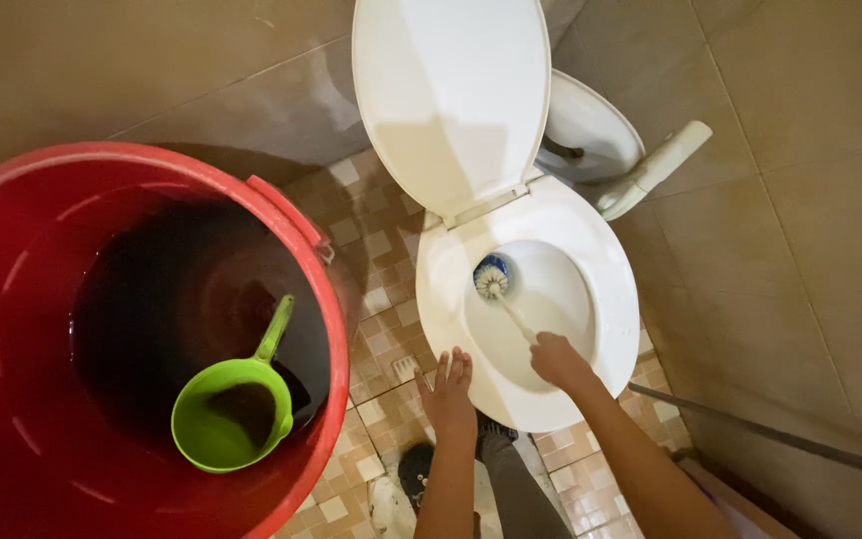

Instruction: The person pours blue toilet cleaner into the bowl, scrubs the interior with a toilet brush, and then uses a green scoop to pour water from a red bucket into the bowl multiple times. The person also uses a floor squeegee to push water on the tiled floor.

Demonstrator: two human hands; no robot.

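A: Right hand (557,359) closed around the handle of the toilet brush (494,277); blue-and-white bristle head down inside the toilet bowl (606,299), against the rear inner wall. Left hand (448,387) flat, fingers spread, resting on the front-left rim, holding nothing.

B: Noted. Risks?

A: Likely three. Splash out of the bowl onto the patterned floor tiles (381,299) if scrubbed hard with the head that high on the wall. Slip of the bracing left hand if the rim is wet; cannot tell from this view whether it is. Knock against the raised lid (451,100) if the handle swings far back.

B: Containers?

A: Large red bucket (301,260) just left of the toilet, holding dark water to well below the rim. Green dipper (226,414) with long handle floating inside, near the bucket's right wall, some water in it too. Bowl itself: white, water level not discernible.

B: Anything else nearby?

A: White spray hose fitting (655,170) to the right of the seat hinge. Dark shoe (416,471) on the tiles beneath the left forearm.
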